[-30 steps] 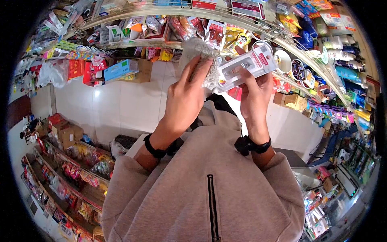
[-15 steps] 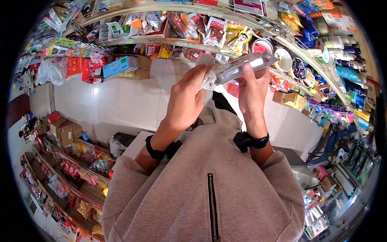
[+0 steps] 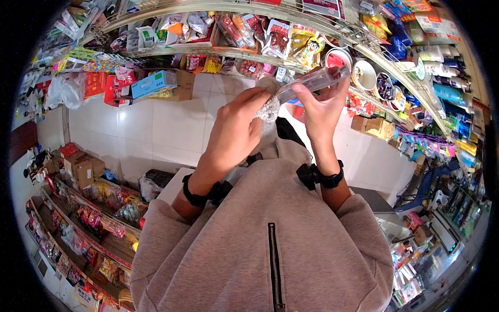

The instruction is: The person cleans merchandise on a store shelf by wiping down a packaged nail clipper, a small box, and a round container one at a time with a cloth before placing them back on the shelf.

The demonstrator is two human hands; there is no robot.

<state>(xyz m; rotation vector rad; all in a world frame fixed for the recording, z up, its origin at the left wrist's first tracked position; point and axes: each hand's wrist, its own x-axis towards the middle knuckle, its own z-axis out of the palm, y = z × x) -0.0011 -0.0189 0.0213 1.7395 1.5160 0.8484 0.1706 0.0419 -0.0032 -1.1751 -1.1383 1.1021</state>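
Note:
My left hand (image 3: 233,127) is closed around a crumpled, fluffy grey-white cloth (image 3: 268,108), which bunches out past the fingertips. The cloth touches the near end of a clear, flat plastic package (image 3: 313,83). My right hand (image 3: 321,113) grips that package, thumb on the side facing me and fingers behind it. It is held at a slant, its far end up and to the right in front of the shelf. What is inside the package cannot be made out.
Ahead curves a store shelf (image 3: 249,52) with bagged snacks. White tubs (image 3: 365,75) stand on it close to my right hand. A blue box (image 3: 154,85) and a cardboard box (image 3: 185,86) sit at left. More snack shelves (image 3: 99,208) are at lower left.
The package has turned in my right hand, now showing a narrower side, and my right thumb has shifted left toward the cloth. My left hand keeps the cloth against its near end.

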